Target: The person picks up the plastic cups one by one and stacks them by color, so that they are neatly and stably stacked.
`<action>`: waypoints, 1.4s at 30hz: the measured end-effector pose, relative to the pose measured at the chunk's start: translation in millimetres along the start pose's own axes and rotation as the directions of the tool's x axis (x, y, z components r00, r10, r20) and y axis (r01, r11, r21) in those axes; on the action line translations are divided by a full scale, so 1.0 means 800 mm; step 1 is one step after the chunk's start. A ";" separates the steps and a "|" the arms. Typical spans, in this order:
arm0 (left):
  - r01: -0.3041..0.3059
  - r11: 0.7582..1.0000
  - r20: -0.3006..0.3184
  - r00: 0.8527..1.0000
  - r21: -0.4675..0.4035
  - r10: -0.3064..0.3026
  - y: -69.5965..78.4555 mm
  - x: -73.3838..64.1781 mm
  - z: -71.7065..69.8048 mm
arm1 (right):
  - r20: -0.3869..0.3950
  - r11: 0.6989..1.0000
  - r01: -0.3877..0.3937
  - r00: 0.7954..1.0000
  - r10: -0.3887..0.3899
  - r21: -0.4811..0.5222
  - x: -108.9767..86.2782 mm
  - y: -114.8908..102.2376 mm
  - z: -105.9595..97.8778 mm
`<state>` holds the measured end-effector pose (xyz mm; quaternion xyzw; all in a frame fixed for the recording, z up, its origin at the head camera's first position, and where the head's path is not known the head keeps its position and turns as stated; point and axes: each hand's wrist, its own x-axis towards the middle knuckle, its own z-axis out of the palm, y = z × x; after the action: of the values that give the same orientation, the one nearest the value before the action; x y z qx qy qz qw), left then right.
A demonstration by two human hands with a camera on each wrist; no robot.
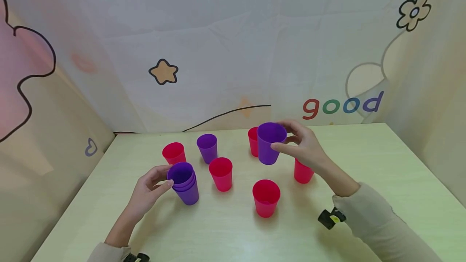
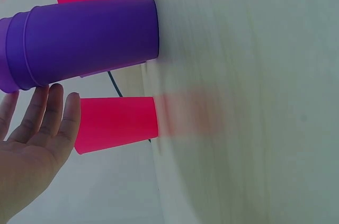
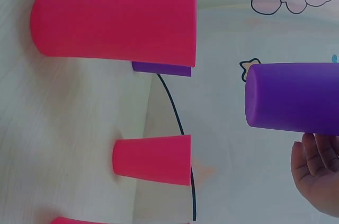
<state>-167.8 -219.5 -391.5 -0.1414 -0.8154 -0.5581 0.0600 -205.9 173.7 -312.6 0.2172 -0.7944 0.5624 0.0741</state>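
Observation:
My right hand (image 1: 303, 142) holds a purple cup (image 1: 268, 148) by its side, thumb in front and fingers behind. In the right wrist view that purple cup (image 3: 296, 97) hangs above the table, its base free of any surface. On the left, a stack of nested purple cups (image 1: 188, 195) stands on the table. My left hand (image 1: 149, 191) holds this stack near its upper rims, between thumb and fingers. The left wrist view shows the fingers (image 2: 52, 113) against the rims of the purple stack (image 2: 100, 36).
Upright red cups stand around the hands: one at front centre (image 1: 266, 203), one in the middle (image 1: 222, 177), one behind the stack (image 1: 174, 153), one at the back (image 1: 253, 142), one under the right hand (image 1: 303, 172). A lone purple cup (image 1: 207, 148) stands at the back.

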 end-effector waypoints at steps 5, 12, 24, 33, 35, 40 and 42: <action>0.003 1.000 0.002 1.000 -0.002 -0.003 0.000 0.000 0.000 | 0.017 1.000 0.027 0.999 -0.028 0.011 0.002 -0.003 0.009; 0.018 1.000 0.002 1.000 0.001 -0.018 0.000 -0.001 0.000 | 0.045 0.998 0.047 0.998 -0.049 0.048 0.004 -0.005 0.021; -0.012 1.000 0.005 1.000 -0.005 0.012 -0.001 0.000 0.000 | 0.092 0.995 0.082 0.992 -0.087 0.055 0.009 -0.014 0.042; -0.002 1.000 0.006 1.000 0.001 0.002 -0.002 0.000 -0.001 | 0.124 0.996 0.066 0.990 -0.072 0.054 0.018 -0.022 0.058; -0.003 1.000 0.004 1.000 -0.002 0.003 -0.002 0.000 0.000 | 0.130 0.996 0.066 0.989 -0.073 0.057 0.020 -0.024 0.062; -0.004 1.000 0.003 1.000 -0.003 0.004 -0.001 -0.001 0.000 | 0.146 0.994 0.071 0.986 -0.083 0.085 0.023 -0.029 0.071; -0.001 1.000 0.005 1.000 -0.004 0.001 -0.001 -0.001 0.000 | 0.155 0.992 0.071 0.984 -0.086 0.104 0.024 -0.030 0.074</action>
<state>-167.6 -220.1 -392.5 -0.1431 -0.8144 -0.5594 0.0577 -205.3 107.4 -306.3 0.2960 -0.7600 0.5782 0.0220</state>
